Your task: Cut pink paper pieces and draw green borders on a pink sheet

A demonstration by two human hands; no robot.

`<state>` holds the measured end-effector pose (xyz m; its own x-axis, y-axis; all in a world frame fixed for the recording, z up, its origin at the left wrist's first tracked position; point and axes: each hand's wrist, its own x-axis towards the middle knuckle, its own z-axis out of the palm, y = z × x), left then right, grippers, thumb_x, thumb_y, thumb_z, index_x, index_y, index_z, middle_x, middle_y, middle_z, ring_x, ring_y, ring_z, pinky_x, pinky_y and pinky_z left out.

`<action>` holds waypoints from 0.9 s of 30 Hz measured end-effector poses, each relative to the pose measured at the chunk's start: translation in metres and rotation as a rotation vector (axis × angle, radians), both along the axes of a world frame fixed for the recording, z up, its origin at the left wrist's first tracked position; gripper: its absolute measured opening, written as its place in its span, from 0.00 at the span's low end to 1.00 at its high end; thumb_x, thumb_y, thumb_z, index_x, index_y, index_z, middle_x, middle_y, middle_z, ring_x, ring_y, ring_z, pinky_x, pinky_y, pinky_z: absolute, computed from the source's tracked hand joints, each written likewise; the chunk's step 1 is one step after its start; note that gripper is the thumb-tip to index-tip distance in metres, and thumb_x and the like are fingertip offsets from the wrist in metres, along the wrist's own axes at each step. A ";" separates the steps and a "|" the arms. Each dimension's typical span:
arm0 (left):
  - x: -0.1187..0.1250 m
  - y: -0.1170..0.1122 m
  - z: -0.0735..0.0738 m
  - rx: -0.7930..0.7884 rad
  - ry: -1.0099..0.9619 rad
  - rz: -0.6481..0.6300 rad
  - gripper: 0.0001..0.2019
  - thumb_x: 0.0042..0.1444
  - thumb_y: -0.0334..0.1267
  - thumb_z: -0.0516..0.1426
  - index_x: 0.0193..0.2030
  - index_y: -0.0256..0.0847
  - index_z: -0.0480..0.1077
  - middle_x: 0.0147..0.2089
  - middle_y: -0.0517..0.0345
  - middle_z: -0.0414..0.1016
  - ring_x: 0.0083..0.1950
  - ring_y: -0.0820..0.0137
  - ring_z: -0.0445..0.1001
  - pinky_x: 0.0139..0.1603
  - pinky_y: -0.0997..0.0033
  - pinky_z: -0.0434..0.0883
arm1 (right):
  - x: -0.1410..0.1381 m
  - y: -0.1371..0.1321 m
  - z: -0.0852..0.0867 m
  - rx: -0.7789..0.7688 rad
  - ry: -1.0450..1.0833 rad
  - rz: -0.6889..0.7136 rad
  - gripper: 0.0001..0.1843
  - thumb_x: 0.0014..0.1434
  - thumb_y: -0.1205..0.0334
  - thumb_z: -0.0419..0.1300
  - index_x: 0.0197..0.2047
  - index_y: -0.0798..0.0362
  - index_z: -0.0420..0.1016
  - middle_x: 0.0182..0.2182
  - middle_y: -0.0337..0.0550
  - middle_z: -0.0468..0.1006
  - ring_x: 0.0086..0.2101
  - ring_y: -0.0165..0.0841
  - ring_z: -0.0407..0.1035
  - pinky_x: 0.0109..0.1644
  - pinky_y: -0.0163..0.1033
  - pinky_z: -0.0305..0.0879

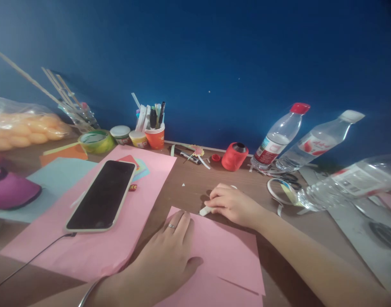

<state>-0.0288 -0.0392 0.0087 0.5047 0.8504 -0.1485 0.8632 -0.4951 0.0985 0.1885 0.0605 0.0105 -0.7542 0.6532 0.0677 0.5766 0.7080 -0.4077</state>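
Note:
My left hand [171,249], with a ring on one finger, lies flat on folded pink paper [227,243] in front of me. Its fingers are stretched out over the paper's left part. Just beyond the paper's far edge, my right hand [232,204] is closed around a slim white object [205,210]. Only one end of that object sticks out to the left of the fingers, so its kind cannot be made out. The paper has a loose flap edge near its lower right.
Left, a phone [101,196] with a cable rests on a larger pink sheet [160,164]. Along the wall stand a tape roll [99,141], a pen cup [155,138], a red container [234,157] and plastic bottles [275,143]. Another bottle [352,181] lies tilted at right, near a white ring [272,192].

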 end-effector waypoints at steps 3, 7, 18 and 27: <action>0.001 0.000 0.003 -0.012 -0.008 0.002 0.26 0.55 0.41 0.52 0.59 0.28 0.60 0.59 0.36 0.61 0.57 0.48 0.65 0.46 0.55 0.72 | 0.000 0.000 0.000 -0.007 -0.012 -0.005 0.11 0.58 0.66 0.60 0.44 0.46 0.78 0.37 0.41 0.76 0.41 0.34 0.65 0.41 0.38 0.60; 0.002 0.000 0.005 -0.009 -0.018 0.008 0.25 0.55 0.39 0.52 0.58 0.28 0.60 0.58 0.36 0.62 0.56 0.49 0.65 0.46 0.55 0.72 | 0.003 0.001 0.001 -0.022 -0.017 -0.009 0.11 0.59 0.67 0.60 0.44 0.46 0.78 0.37 0.41 0.76 0.41 0.34 0.65 0.43 0.38 0.60; 0.002 0.001 0.002 0.006 -0.016 0.004 0.24 0.56 0.41 0.51 0.58 0.32 0.60 0.59 0.40 0.62 0.59 0.50 0.63 0.48 0.57 0.70 | 0.009 0.005 -0.001 -0.019 0.000 -0.020 0.11 0.59 0.67 0.59 0.44 0.46 0.78 0.37 0.41 0.76 0.41 0.34 0.64 0.44 0.39 0.60; 0.001 0.002 0.006 0.005 -0.010 0.001 0.23 0.55 0.40 0.52 0.57 0.32 0.62 0.57 0.40 0.63 0.57 0.50 0.63 0.49 0.56 0.70 | 0.001 0.005 0.001 -0.030 -0.005 -0.012 0.11 0.59 0.66 0.59 0.44 0.46 0.78 0.37 0.41 0.76 0.42 0.35 0.64 0.45 0.40 0.61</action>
